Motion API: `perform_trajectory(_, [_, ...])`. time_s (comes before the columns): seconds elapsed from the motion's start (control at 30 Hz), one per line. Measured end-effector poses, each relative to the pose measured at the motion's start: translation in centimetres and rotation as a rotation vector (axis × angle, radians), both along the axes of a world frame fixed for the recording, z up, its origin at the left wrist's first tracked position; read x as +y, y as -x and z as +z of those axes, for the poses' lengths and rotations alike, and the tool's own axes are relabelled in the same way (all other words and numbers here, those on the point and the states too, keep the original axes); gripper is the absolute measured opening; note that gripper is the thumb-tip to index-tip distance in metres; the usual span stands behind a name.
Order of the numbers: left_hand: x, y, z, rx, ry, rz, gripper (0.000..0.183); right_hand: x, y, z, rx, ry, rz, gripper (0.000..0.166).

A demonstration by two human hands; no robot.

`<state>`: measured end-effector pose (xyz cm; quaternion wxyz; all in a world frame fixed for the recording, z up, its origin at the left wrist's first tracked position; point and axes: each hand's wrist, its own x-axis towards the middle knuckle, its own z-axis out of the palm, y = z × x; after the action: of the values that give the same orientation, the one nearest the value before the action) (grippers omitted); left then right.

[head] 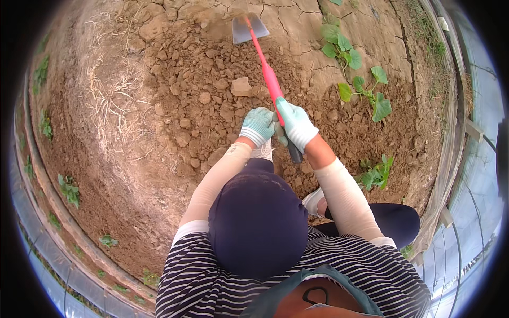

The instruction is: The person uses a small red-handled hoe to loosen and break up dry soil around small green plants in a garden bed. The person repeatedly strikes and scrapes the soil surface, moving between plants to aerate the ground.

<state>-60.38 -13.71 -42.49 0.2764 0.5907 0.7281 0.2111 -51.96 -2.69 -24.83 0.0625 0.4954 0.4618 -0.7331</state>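
Observation:
My right hand [296, 121], in a mint-green and white knit glove, is wrapped around the red handle [272, 81] of a hoe. The handle's dark grey end [294, 153] sticks out below that hand. My left hand [257, 125], gloved alike, is curled just left of the handle; its fingertips are hidden, so whether it grips the handle is unclear. At the far end, the flat metal hoe blade [251, 31] is at the soil, with blurred loose earth beside it. Broken brown clods [206, 75] lie between the blade and my hands, among them a larger pale clod [241, 87].
Leafy seedlings [342, 45] grow to the right of the hoe, with another plant [375, 175] near my right knee. Dry straw-like roots [113, 95] lie on the left. Cracked soil [296, 24] spreads ahead. Plastic sheeting [477, 167] and a wooden edge [447, 147] bound the right side.

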Motion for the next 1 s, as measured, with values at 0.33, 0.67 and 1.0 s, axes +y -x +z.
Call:
perform_trajectory(0.33, [0.7,0.0,1.5,0.008,0.104,-0.028,0.022,-2.4,-2.9,-5.2,-0.178,0.055,0.205,0.055])
perform_trajectory(0.67, [1.2,0.0,1.0,0.032,0.045,0.099,0.036,3.3,6.4,-2.2,0.058,-0.137,-0.049,0.049])
perform_trajectory(1.0, [8.8,9.5,5.3,0.074,-0.158,0.659,0.050,-5.6,-18.1,1.9,-0.358,-0.051,-0.096,0.048])
